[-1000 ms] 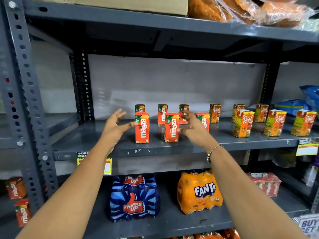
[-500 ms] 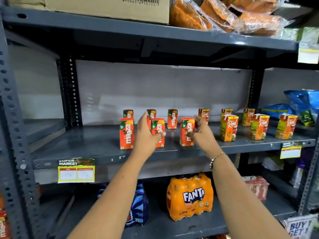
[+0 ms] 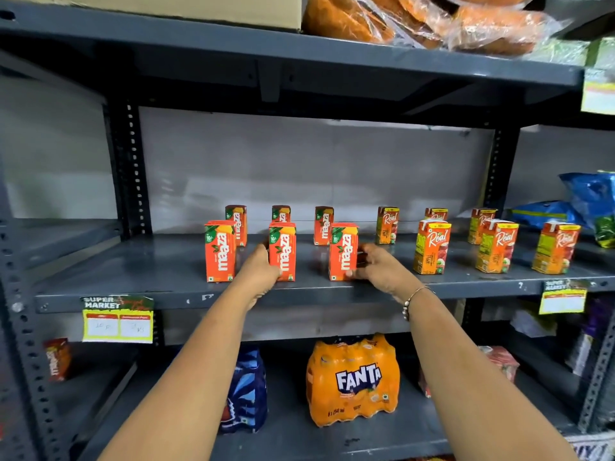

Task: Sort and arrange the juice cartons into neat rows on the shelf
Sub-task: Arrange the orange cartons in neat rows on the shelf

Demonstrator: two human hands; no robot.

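Orange Maaza cartons stand in two rows on the grey middle shelf (image 3: 166, 261): three in front and three behind. My left hand (image 3: 259, 271) grips the lower left side of the middle front Maaza carton (image 3: 283, 251). My right hand (image 3: 379, 266) holds the lower right side of the right front Maaza carton (image 3: 342, 251). The left front Maaza carton (image 3: 219, 251) stands free. To the right, Real cartons (image 3: 432, 246) stand in two rows, front and back.
Below, a Fanta bottle pack (image 3: 352, 380) and a blue Thums Up pack (image 3: 246, 390) sit on the lower shelf. Blue bags (image 3: 589, 197) lie at the far right. Bagged snacks (image 3: 416, 18) and a cardboard box rest on the top shelf. Price tags (image 3: 118, 319) hang on the shelf edge.
Both hands dropped from carton-top height to the carton bases. The left hand shifted from the left front carton to the middle one; the right hand closed on the right front carton.
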